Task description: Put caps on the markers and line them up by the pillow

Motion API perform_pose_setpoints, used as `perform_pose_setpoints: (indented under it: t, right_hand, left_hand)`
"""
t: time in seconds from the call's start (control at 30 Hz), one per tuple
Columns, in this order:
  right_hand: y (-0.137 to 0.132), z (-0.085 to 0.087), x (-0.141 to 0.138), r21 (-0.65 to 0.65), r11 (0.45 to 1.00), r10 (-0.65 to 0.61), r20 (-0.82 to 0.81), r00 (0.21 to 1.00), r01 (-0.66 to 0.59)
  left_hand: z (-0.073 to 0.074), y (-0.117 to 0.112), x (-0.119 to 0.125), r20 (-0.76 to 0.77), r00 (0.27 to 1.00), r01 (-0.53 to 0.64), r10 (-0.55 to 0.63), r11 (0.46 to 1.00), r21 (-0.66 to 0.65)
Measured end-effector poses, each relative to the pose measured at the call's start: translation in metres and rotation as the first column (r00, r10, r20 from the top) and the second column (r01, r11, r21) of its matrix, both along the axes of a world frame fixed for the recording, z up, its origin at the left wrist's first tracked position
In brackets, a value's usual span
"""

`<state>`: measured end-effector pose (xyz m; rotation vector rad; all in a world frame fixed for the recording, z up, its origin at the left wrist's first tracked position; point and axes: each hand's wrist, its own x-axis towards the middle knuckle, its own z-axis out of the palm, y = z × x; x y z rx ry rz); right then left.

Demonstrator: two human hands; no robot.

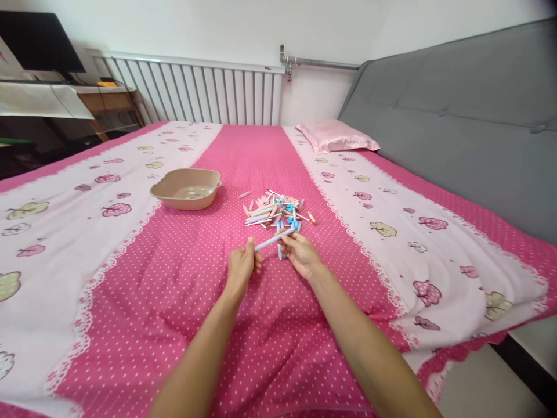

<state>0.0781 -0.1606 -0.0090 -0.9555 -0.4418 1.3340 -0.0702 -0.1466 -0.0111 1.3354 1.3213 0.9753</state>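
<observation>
A slim pale lavender pen [273, 240] slants between my two hands, above the bedspread. My left hand [242, 264] is closed round its lower left end. At its upper right end, the fingers of my right hand [301, 252] pinch it. Just beyond my hands lies a jumbled pile of small stick-like things [267, 212], among them pale pens, thin white sticks and bright blue pieces. Several pale blue pieces lie close to my right fingers, and one bluish stick [279, 251] shows beside them; whether that hand touches it I cannot tell.
A beige plastic basin [187, 200] stands left of the pile on the pink bedspread [174, 273]. One loose pale stick [244, 194] lies between them. A pink pillow [337, 136] rests by the grey headboard [461, 104]. A white radiator [195, 90] is at the wall.
</observation>
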Motion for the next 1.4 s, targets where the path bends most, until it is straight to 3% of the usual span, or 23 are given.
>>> perform_pose_setpoints:
  t: [0.07, 0.23, 0.33, 0.73, 1.1, 1.23, 1.4]
  right_hand:
    - [0.000, 0.000, 0.000, -0.006, 1.000, -0.001, -0.008, 1.000, 0.001]
    - [0.000, -0.002, 0.001, -0.034, 0.999, -0.042, -0.028, 0.999, 0.041]
    - [0.001, -0.002, 0.000, -0.042, 0.998, -0.050, -0.042, 0.998, 0.048]
    - [0.002, 0.006, 0.017, -0.022, 0.988, -0.155, -0.093, 0.984, 0.153]
    - [-0.004, 0.012, 0.006, -0.043, 0.999, 0.027, -0.029, 0.999, -0.028]
    - [-0.002, 0.013, 0.016, -0.047, 0.997, -0.065, 0.034, 0.997, 0.066]
    - [0.004, 0.002, 0.059, -0.083, 0.951, -0.288, 0.109, 0.952, 0.297]
  left_hand:
    - [0.001, 0.000, -0.001, 0.003, 1.000, -0.009, 0.009, 1.000, -0.001]
    - [0.003, 0.002, -0.001, -0.030, 0.999, -0.037, 0.044, 0.978, 0.204]
    - [0.002, 0.003, 0.000, -0.034, 0.999, -0.028, 0.037, 0.969, 0.245]
    - [0.001, 0.011, -0.012, 0.014, 0.994, -0.106, 0.105, 0.990, 0.092]
    - [0.005, 0.004, -0.004, 0.013, 1.000, -0.003, 0.002, 0.998, 0.067]
    - [0.002, 0.008, -0.008, -0.005, 1.000, -0.001, 0.001, 0.998, 0.061]
    - [-0.001, 0.014, -0.022, 0.010, 0.995, -0.104, 0.104, 0.994, 0.036]
